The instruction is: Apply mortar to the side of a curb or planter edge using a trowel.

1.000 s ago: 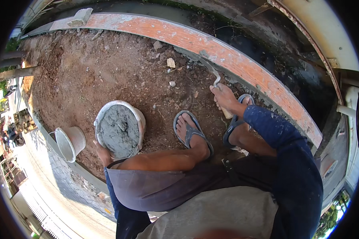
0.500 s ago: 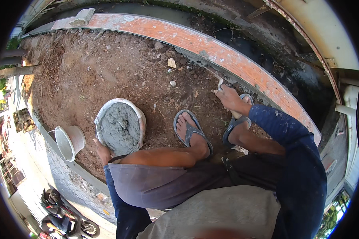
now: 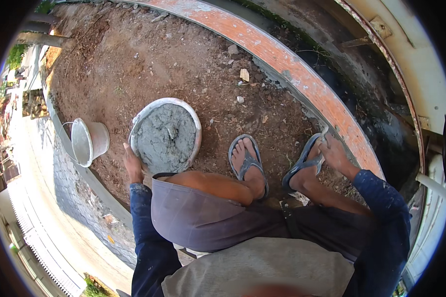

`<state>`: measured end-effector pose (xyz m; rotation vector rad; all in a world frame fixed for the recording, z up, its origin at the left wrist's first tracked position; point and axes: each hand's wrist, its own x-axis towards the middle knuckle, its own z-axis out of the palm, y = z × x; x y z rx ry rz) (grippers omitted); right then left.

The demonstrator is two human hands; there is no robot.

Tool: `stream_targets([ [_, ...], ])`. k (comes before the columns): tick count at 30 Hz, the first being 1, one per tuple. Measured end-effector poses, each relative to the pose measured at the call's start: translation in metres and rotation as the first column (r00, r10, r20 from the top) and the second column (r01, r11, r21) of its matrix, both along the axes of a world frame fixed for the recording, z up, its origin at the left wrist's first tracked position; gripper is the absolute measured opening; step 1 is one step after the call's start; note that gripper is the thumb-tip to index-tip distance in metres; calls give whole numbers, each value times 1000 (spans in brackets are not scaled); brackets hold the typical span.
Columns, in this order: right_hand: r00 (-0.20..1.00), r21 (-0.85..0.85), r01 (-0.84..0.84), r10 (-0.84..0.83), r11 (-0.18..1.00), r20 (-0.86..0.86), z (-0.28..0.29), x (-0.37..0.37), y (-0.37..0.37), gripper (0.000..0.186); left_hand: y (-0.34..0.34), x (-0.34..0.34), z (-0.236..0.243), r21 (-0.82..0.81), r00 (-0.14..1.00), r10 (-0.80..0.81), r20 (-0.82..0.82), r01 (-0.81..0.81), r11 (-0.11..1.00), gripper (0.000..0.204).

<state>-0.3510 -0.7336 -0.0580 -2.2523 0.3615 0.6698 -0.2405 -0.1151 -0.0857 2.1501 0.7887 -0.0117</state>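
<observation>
A round bucket (image 3: 197, 129) full of wet grey mortar (image 3: 158, 133) stands on the soil, left of my feet. My left hand (image 3: 133, 164) grips its near left side, fingers along the outer wall just under the rim; part of the thumb side is hidden. At the right, my right hand (image 3: 336, 157) is wrapped around the handle of a trowel, whose curved metal neck (image 3: 325, 131) rises from the fist. The blade shows only as a thin sliver beside the low wall, so how it lies is hard to make out.
A low curved wall with an orange, mortar-smeared top (image 3: 282, 57) runs along the right, with a dark ditch (image 3: 332, 79) beyond it. A smaller pale bucket (image 3: 99, 138) leans at the left near a grey edging. Small stones (image 3: 244, 74) lie on the soil.
My view has shifted, moving the buckets and feet rightward and up in the picture. The right hand with the trowel has come nearer along the wall. The left hand stays at the mortar bucket.
</observation>
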Motion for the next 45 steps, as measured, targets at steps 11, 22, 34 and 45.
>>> stream_targets([
  [11, 643, -458, -472, 649, 754, 407, 30, 124, 115, 18, -71, 0, 41, 104, 995, -81, 62, 75, 992, 61],
  [22, 657, -325, -604, 685, 728, 314, -28, 131, 203, 22, -113, -1, 52, 91, 979, -112, 172, 97, 991, 59],
  [34, 779, -32, -536, 509, 844, 365, -52, 93, 210, 32, -71, -2, 27, 95, 991, -65, 113, 54, 994, 62],
  [45, 918, 80, -222, 181, 972, 352, -53, 122, 186, 32, 20, -8, -32, 46, 997, 77, -7, -77, 996, 71],
])
